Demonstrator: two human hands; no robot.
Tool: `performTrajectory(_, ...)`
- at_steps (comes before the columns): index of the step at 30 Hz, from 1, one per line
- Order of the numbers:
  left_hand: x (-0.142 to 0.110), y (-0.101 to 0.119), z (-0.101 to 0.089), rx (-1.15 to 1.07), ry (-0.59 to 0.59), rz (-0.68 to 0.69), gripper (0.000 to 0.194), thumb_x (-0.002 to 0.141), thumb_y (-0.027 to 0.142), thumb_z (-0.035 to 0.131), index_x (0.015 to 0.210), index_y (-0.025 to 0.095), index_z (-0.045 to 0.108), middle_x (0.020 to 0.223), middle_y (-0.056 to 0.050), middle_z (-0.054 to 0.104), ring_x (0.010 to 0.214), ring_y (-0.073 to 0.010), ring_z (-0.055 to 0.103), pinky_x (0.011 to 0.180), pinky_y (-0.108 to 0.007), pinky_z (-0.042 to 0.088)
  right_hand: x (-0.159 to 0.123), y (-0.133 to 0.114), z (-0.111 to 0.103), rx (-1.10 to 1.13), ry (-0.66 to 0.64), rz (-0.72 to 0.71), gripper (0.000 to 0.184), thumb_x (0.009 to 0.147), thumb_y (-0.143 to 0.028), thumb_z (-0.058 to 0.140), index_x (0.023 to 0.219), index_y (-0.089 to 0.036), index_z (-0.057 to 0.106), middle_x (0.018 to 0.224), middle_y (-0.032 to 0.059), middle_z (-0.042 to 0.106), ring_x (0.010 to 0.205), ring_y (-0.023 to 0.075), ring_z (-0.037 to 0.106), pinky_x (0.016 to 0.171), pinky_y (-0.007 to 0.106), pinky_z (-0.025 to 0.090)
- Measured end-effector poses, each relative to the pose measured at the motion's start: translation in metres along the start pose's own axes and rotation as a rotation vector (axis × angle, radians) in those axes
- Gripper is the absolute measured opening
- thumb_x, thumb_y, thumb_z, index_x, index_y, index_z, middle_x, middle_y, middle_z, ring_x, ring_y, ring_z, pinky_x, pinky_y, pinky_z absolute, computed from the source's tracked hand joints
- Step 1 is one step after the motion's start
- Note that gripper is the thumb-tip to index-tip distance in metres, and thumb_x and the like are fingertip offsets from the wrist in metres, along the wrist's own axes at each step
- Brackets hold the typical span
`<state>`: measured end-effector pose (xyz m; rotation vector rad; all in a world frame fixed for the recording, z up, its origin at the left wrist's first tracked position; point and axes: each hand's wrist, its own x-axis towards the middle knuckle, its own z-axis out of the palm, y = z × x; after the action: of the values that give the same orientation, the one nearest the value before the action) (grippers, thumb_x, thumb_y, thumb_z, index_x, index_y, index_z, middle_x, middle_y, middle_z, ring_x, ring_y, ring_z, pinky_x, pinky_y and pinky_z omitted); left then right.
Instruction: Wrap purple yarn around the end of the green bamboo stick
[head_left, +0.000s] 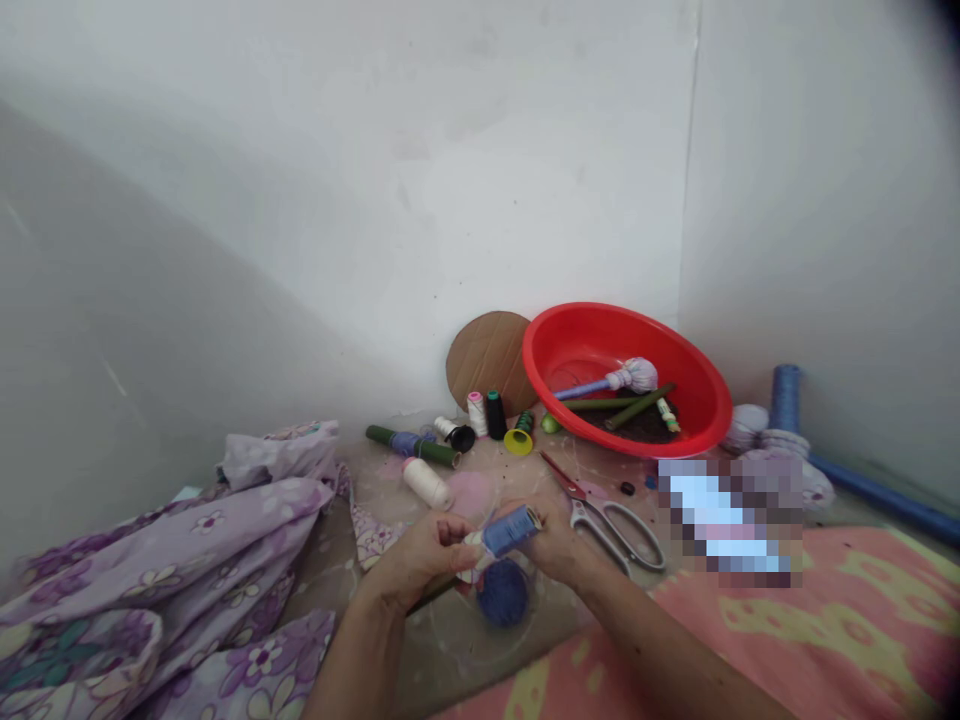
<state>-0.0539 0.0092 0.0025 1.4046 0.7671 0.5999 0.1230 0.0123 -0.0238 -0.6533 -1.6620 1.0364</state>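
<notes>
My left hand (431,553) is closed with thumb and fingers pinched on pale floral cloth (471,572) around one end of a tube wrapped in blue thread (511,531). The tube's hollow end points up and right. Around its far side curls my right hand (553,540), its fingers partly hidden. From under my left hand a thin dark stick (431,592) slants down and left. Just below the tube lies a ball of blue yarn (502,597). Beyond my right wrist are open scissors (600,515) with grey handles.
A red basin (712,415) leans by the wall, holding sticks and a cloth-headed stick. Several thread spools (476,414), a green tube wound with blue (442,454) and a cardboard disc (480,350) lie behind. Floral fabric (247,540) is heaped left; a pink-yellow cloth (810,640) lies right.
</notes>
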Motion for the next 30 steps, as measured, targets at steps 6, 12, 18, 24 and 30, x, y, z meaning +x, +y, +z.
performTrajectory(6, 0.001, -0.001, -0.001, -0.017, -0.023, -0.007, 0.026, 0.061, 0.033, 0.063, 0.065, 0.007, 0.059, 0.056, -0.004, 0.056, 0.049, -0.0087, 0.049, 0.045, -0.018, 0.038, 0.0, 0.001, -0.003, -0.129, 0.023, -0.127, 0.015, 0.065, -0.01, 0.049, 0.054, -0.014, 0.059, 0.055, -0.0004, 0.054, 0.053, 0.009, 0.049, 0.05, 0.019, 0.041)
performTrajectory(12, 0.0, 0.003, 0.0, -0.036, -0.044, -0.01, 0.03, 0.064, 0.036, 0.058, 0.065, 0.006, 0.06, 0.055, -0.004, 0.055, 0.045, -0.0077, 0.047, 0.043, -0.018, 0.036, -0.001, 0.005, -0.002, -0.126, 0.012, -0.096, 0.014, 0.068, -0.014, 0.049, 0.056, -0.013, 0.055, 0.054, -0.0015, 0.05, 0.051, 0.0077, 0.045, 0.048, 0.017, 0.039)
performTrajectory(18, -0.001, 0.008, -0.001, -0.076, -0.005, -0.048, 0.024, 0.061, 0.032, 0.06, 0.063, 0.007, 0.059, 0.052, -0.004, 0.056, 0.043, -0.0079, 0.048, 0.04, -0.017, 0.036, 0.0, 0.004, 0.006, -0.11, 0.025, -0.137, 0.016, 0.071, -0.019, 0.051, 0.057, -0.014, 0.056, 0.056, -0.0013, 0.053, 0.053, 0.0086, 0.047, 0.051, 0.018, 0.04)
performTrajectory(24, -0.002, 0.012, 0.0, -0.126, -0.018, -0.05, 0.023, 0.058, 0.03, 0.062, 0.062, 0.007, 0.06, 0.052, -0.004, 0.057, 0.041, -0.008, 0.048, 0.038, -0.017, 0.036, -0.001, -0.002, 0.008, -0.291, 0.017, -0.201, 0.016, 0.072, -0.016, 0.047, 0.064, -0.017, 0.06, 0.064, 0.001, 0.057, 0.06, 0.0111, 0.051, 0.058, 0.021, 0.04)
performTrajectory(30, -0.004, 0.01, -0.007, -0.123, -0.031, -0.017, 0.027, 0.06, 0.033, 0.061, 0.065, 0.007, 0.06, 0.052, -0.004, 0.056, 0.042, -0.0082, 0.048, 0.038, -0.017, 0.034, -0.004, -0.01, 0.006, -0.408, -0.046, -0.217, 0.015, 0.071, -0.018, 0.047, 0.062, -0.015, 0.059, 0.055, -0.0011, 0.047, 0.051, 0.0081, 0.041, 0.048, 0.018, 0.033)
